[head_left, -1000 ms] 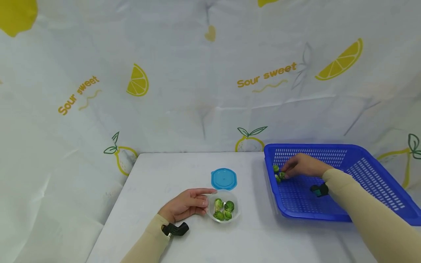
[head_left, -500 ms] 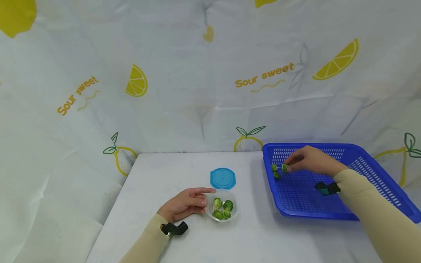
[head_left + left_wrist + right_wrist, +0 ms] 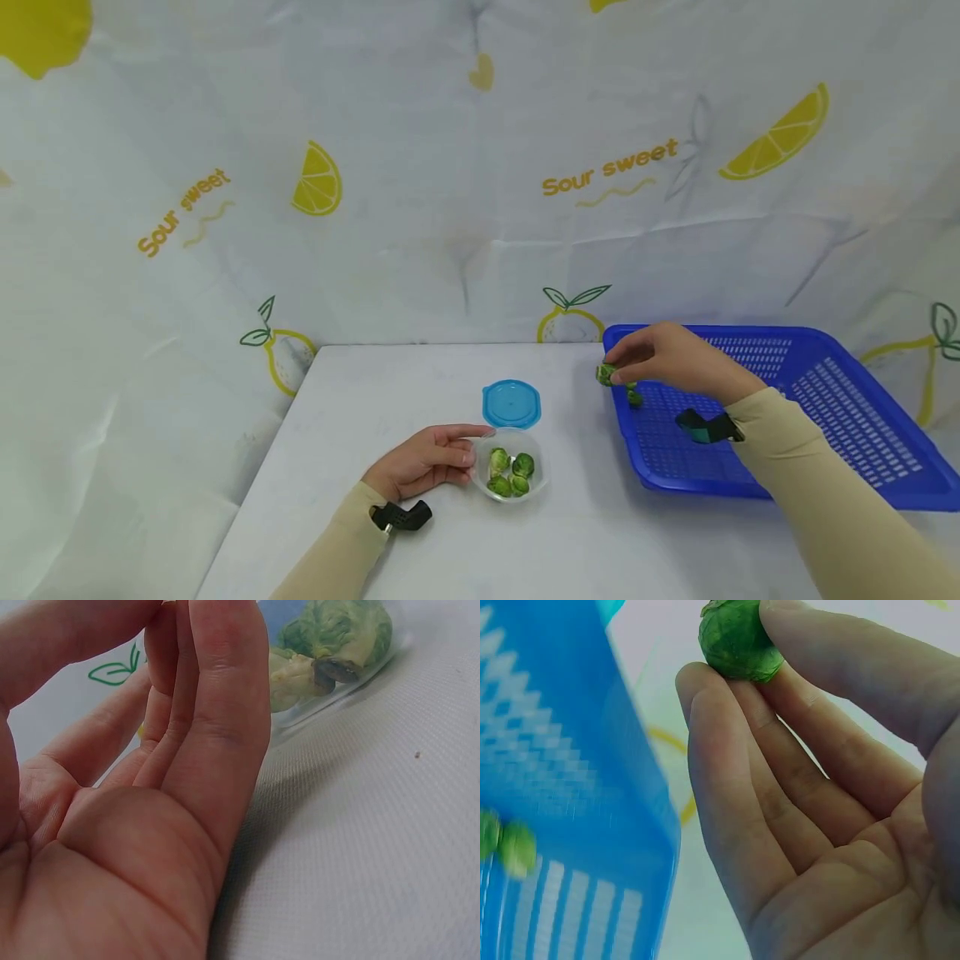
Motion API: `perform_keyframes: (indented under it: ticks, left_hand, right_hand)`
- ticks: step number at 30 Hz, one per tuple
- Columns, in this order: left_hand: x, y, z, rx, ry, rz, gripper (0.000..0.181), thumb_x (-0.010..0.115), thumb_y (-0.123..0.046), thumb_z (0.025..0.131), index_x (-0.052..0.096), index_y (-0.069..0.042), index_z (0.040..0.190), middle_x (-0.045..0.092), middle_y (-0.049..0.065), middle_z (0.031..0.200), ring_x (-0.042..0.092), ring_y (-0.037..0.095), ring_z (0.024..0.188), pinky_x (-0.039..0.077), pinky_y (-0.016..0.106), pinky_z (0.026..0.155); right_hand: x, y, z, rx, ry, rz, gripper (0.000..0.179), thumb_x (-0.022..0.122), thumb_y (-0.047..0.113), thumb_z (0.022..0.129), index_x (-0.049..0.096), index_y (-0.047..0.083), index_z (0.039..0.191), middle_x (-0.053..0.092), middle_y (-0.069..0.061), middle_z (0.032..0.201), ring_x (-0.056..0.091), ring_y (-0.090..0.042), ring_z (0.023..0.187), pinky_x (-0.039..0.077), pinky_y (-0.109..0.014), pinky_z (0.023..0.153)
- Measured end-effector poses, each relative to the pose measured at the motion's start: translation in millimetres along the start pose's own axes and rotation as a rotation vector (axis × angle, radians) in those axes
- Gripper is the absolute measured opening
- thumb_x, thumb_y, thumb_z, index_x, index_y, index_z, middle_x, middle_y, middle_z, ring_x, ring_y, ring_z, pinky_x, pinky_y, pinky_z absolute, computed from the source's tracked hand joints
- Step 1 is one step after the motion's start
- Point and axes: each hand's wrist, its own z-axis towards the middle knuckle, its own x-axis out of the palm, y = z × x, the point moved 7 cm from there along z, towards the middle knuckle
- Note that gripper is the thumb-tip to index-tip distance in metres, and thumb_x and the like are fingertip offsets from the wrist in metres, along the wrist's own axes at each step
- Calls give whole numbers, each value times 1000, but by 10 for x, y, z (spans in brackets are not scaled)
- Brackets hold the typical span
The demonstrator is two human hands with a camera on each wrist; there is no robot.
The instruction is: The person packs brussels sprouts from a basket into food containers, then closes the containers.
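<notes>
In the head view my right hand (image 3: 671, 360) pinches a Brussels sprout (image 3: 605, 374) between thumb and fingertips, above the left rim of a blue plastic basket (image 3: 697, 482). The right wrist view shows the same sprout (image 3: 739, 641) at the ends of the thumb and fingers. My left hand (image 3: 426, 461) holds the left side of a small clear plastic bowl (image 3: 542, 487), which stands on the table with several Brussels sprouts (image 3: 519, 485) inside. In the left wrist view the bowl lies partly behind the fingers (image 3: 217, 712).
Inside the basket, near its left wall, lie more sprouts (image 3: 634, 398), partly hidden by my right hand. A blue lid (image 3: 512, 404) lies flat on the white table (image 3: 390, 383) just behind the bowl. A lemon-printed white curtain (image 3: 420, 183) hangs behind the table.
My right hand has picked up a sprout from the basket, raised it, and carried it left over the basket's rim. The left hand and bowl have stayed in place.
</notes>
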Motion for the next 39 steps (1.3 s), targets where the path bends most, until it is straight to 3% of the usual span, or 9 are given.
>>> perform_keyframes:
  ticks: [6, 14, 24, 31, 39]
  left_hand:
    - [-2, -6, 0, 1, -1, 4, 61, 69, -4, 102, 51, -6, 160, 66, -3, 101, 72, 7, 88, 65, 25, 87]
    - [-23, 6, 26, 9, 2, -5, 60, 69, -4, 103, 53, -7, 160, 68, -2, 99, 72, 8, 88, 65, 26, 87]
    - [-41, 6, 24, 13, 16, -14, 61, 71, -5, 101, 53, -8, 159, 69, -3, 98, 73, 8, 87, 65, 26, 87]
    - [-29, -23, 46, 20, 33, -3, 59, 68, -3, 102, 53, -7, 159, 68, -2, 99, 72, 8, 87, 65, 26, 86]
    - [-53, 12, 31, 7, 32, -13, 62, 70, -6, 102, 51, -8, 161, 69, -2, 100, 72, 7, 89, 65, 25, 86]
  right_hand:
    - [338, 309, 176, -45, 26, 31, 27, 82, 28, 98, 81, 12, 120, 81, -1, 115, 76, -19, 107, 64, -47, 97]
    - [766, 638, 256, -112, 20, 72, 19, 83, 20, 96, 82, 12, 114, 81, 1, 105, 76, -14, 96, 66, -40, 90]
    - [1191, 737, 194, -155, -9, 106, 18, 84, 18, 95, 81, 13, 112, 79, 5, 98, 73, -9, 90, 62, -29, 79]
    - [1291, 712, 183, -178, -56, 69, 17, 85, 17, 94, 81, 14, 111, 78, 6, 98, 73, -8, 91, 63, -28, 80]
    - [1379, 701, 226, -180, -38, 65, 16, 85, 15, 94, 81, 14, 109, 78, 7, 96, 73, -8, 90, 63, -27, 80]
